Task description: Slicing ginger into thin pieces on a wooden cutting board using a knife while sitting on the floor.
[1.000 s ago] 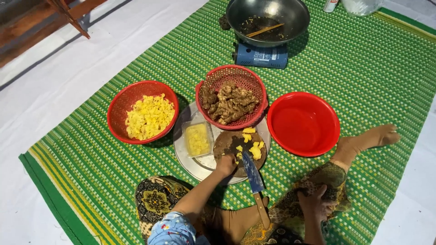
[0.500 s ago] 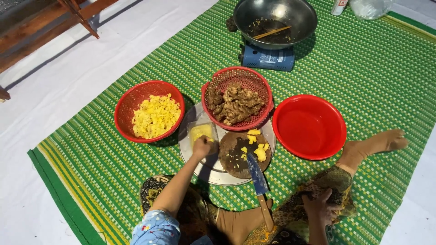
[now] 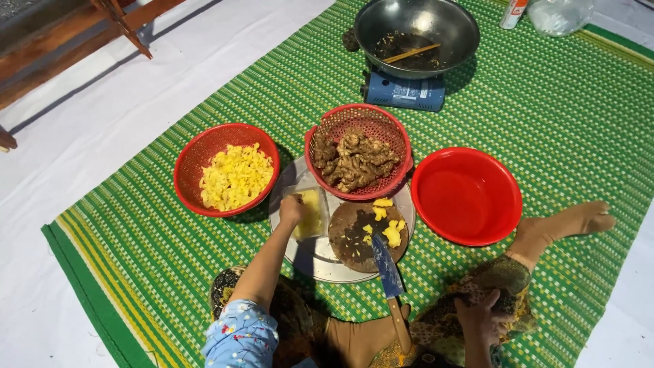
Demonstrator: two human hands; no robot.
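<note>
Now, left hand [image 3: 291,210]: fingers curled on the edge of the clear tub [image 3: 312,213] of yellow pieces, on the metal tray [image 3: 308,255].
Right hand [image 3: 480,319]: fingers bent, resting on patterned cloth — gripping nothing.
Left red colander [image 3: 225,169]: yellow shreds.
Middle basket [image 3: 360,151]: brown roots.
Red bowl [image 3: 466,195]: holds nothing visible.
Wok [image 3: 416,31] — atop a blue box-shaped stove [image 3: 404,90].
</note>
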